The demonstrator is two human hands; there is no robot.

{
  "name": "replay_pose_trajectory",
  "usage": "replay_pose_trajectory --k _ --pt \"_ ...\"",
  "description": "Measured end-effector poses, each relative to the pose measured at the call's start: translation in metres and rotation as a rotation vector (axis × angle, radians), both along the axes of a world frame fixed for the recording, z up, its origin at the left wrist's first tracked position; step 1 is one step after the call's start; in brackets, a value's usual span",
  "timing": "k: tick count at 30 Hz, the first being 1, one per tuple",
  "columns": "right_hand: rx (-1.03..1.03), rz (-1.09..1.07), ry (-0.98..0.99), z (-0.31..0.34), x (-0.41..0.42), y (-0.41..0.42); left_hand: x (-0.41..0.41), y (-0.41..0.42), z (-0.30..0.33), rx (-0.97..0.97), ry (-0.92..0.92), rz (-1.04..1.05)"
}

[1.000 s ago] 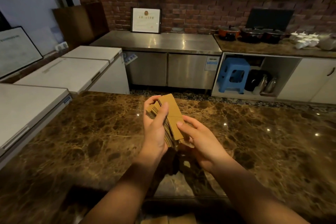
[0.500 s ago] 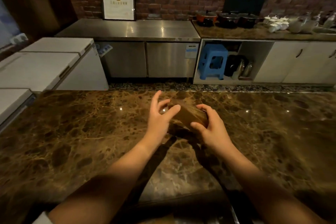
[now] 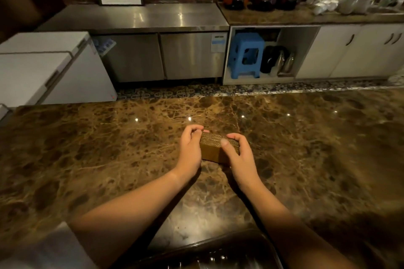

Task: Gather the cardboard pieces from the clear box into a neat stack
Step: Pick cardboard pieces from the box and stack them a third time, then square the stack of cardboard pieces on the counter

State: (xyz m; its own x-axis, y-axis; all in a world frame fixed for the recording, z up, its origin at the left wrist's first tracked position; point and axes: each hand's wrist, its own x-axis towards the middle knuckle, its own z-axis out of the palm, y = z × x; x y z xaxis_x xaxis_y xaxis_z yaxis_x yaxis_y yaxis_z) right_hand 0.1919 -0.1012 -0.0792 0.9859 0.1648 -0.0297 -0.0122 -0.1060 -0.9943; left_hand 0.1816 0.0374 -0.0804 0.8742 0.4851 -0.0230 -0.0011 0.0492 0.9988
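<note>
A thick stack of brown cardboard pieces (image 3: 213, 147) stands on edge on the brown marble counter (image 3: 109, 159), its corrugated edges facing up. My left hand (image 3: 190, 148) presses against its left end, fingers curled over the top. On the right end sits my right hand (image 3: 238, 153), thumb across the near face. Both hands squeeze the stack between them. At the bottom edge of the view the rim of the clear box (image 3: 209, 253) shows; its inside is hidden.
Beyond the counter's far edge are white chest freezers (image 3: 43, 67) at left, a steel cabinet (image 3: 161, 54), a blue stool (image 3: 246, 54) in an open shelf, and pots (image 3: 262, 0) on the back counter. Bare marble surrounds the stack on all sides.
The stack went from being held upright in the air to resting on the counter farther from me. Both hands now clamp its ends. My view has tilted down.
</note>
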Motion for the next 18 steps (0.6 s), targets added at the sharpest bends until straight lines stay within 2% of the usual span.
replay_pose_trajectory --k 2,5,7,12,18 --pt "0.040 -0.114 -0.017 0.001 0.001 0.006 0.001 -0.008 0.002 -0.042 -0.012 0.031" --pt "0.051 -0.208 -0.050 0.004 0.006 0.007 -0.002 -0.013 0.003 0.031 -0.053 0.073" --pt "0.101 -0.210 -0.027 0.003 0.005 0.008 -0.005 -0.013 0.004 0.054 -0.078 0.075" --pt "0.121 -0.164 0.053 0.000 0.000 0.009 -0.011 -0.012 0.001 0.033 0.002 0.023" --pt "0.255 -0.133 0.122 0.001 0.004 0.002 -0.014 -0.009 0.003 -0.116 -0.091 -0.016"
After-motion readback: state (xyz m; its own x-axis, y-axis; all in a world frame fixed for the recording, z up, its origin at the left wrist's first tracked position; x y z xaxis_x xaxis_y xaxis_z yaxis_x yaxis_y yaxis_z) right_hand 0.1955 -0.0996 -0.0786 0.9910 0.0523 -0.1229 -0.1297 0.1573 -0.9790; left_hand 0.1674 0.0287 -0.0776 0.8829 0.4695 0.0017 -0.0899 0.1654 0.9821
